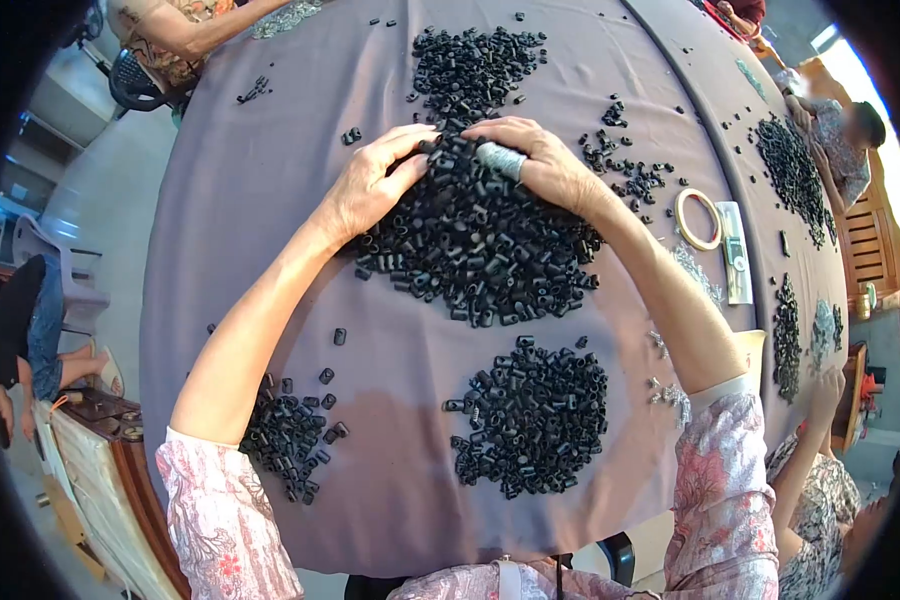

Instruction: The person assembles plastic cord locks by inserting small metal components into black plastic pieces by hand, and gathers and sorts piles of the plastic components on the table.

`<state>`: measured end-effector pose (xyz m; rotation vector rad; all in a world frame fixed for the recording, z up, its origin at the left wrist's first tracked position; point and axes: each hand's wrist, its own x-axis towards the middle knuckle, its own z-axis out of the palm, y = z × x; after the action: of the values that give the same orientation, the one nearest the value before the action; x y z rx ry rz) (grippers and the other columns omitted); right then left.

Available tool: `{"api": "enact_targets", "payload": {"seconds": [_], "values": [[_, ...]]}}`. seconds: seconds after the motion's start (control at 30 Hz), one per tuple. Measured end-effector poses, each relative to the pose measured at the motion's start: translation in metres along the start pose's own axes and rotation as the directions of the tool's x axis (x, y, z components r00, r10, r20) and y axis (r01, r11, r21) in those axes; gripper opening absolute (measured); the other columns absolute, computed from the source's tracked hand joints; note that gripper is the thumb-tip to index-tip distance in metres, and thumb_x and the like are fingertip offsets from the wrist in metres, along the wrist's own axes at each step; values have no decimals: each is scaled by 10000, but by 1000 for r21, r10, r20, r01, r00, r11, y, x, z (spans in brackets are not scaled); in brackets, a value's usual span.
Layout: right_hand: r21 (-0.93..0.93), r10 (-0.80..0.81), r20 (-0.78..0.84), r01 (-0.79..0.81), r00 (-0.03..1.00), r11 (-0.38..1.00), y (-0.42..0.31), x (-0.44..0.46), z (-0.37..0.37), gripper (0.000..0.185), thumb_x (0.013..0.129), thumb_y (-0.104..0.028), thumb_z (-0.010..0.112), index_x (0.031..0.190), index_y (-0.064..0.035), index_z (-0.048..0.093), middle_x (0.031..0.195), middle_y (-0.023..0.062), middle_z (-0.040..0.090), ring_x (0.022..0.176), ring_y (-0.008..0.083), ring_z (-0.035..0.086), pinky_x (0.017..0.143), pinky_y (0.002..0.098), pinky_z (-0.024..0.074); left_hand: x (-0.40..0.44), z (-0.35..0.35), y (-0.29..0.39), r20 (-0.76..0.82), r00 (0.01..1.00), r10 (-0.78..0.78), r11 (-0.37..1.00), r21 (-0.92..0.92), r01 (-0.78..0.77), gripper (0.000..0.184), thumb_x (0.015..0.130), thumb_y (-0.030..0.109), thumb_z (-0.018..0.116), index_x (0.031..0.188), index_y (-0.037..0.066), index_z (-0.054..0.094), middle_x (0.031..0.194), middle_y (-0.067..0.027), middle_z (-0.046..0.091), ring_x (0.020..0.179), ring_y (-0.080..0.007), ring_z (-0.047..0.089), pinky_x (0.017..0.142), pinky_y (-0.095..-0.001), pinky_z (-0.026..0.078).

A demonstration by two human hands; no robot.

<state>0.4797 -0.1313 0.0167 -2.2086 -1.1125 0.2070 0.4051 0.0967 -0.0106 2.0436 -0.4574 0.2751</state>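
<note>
A large heap of small black cylindrical plastic pieces (480,245) lies in the middle of the cloth-covered table. At its far end my left hand (378,182) curves against the left side, thumb apart from the fingers. Opposite it, my right hand (555,168) rests on the heap's right side with fingers extended; one digit is wrapped in a silvery-white covering (501,159). Some fingertips are hidden among the pieces. Beyond both hands sits another black heap (475,68). Closer to me are a rounded heap (535,420) and a smaller one (282,440), partly behind my left forearm.
Right of my right arm lie a tape roll (681,213), a white packaged item (737,255) and small clear pieces (698,272). More black heaps (795,175) line the table's right part. Other people sit around the table, one person's arm (185,32) at the far left.
</note>
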Motion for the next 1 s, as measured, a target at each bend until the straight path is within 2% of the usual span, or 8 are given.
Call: {"api": "enact_targets", "payload": {"seconds": [0.1,0.23,0.33,0.47,0.7,0.83,0.93,1.0], "values": [[116,-24,-42,28,999,993,-10,-11,8,360,916,-311,521,1219,-126,576,1331,63,486,1309,235,360,1089,378,263,-15,-4,2,-26,999,-33,999,25,34,353,899,154,531,1225,17,539,1256,-142,554,1181,-245,516,996,-325,386],[-116,-95,-207,72,974,991,-13,-32,-7,368,920,-405,493,1187,-178,602,1277,65,534,1299,245,371,1094,493,167,-32,-10,-7,-186,977,-103,993,-78,90,407,928,244,537,1266,19,509,1232,-141,579,1175,-220,520,997,-311,374],[-24,7,-409,-18,912,1000,22,-45,-35,318,925,-287,489,1159,-107,607,1222,121,560,1205,282,459,1039,389,313,-34,-7,-14,-211,973,-91,993,60,106,398,933,283,525,1218,6,549,1208,-155,587,1161,-245,533,992,-320,384],[-155,166,-690,-369,705,917,78,-70,-58,305,909,-187,476,1158,-60,597,1217,160,546,1171,314,476,1007,375,347,-32,-6,-15,-244,966,-89,992,60,107,363,923,267,544,1170,2,580,1191,-148,597,1146,-256,544,983,-329,398],[-276,408,-736,-790,540,547,120,-82,-52,465,902,-402,439,1241,-102,547,1276,194,494,1190,363,448,998,425,343,-31,-7,-15,-243,967,-73,988,116,103,290,890,237,591,1072,13,622,1163,-132,615,1105,-257,572,955,-334,426],[-148,529,-643,-768,553,623,88,-74,-43,451,915,-394,413,1232,-103,549,1274,184,499,1197,351,441,993,426,350,-32,-4,-15,-253,964,-82,987,111,113,282,877,235,611,1049,13,629,1155,-129,619,1095,-260,578,950,-333,429],[-11,317,-622,-413,716,911,69,-67,-20,442,912,-357,495,1220,-43,537,1265,195,499,1211,347,433,1018,406,342,-31,-6,-14,-254,965,-63,985,138,101,280,873,237,617,1042,14,633,1154,-127,621,1090,-260,581,946,-333,432],[-53,318,-583,-426,748,903,49,-66,-26,438,898,-311,523,1227,-23,521,1289,205,469,1222,343,424,1036,395,330,-32,-4,-16,-259,964,-62,986,134,99,280,871,239,620,1039,15,634,1152,-126,622,1087,-259,583,945,-334,434]]}}
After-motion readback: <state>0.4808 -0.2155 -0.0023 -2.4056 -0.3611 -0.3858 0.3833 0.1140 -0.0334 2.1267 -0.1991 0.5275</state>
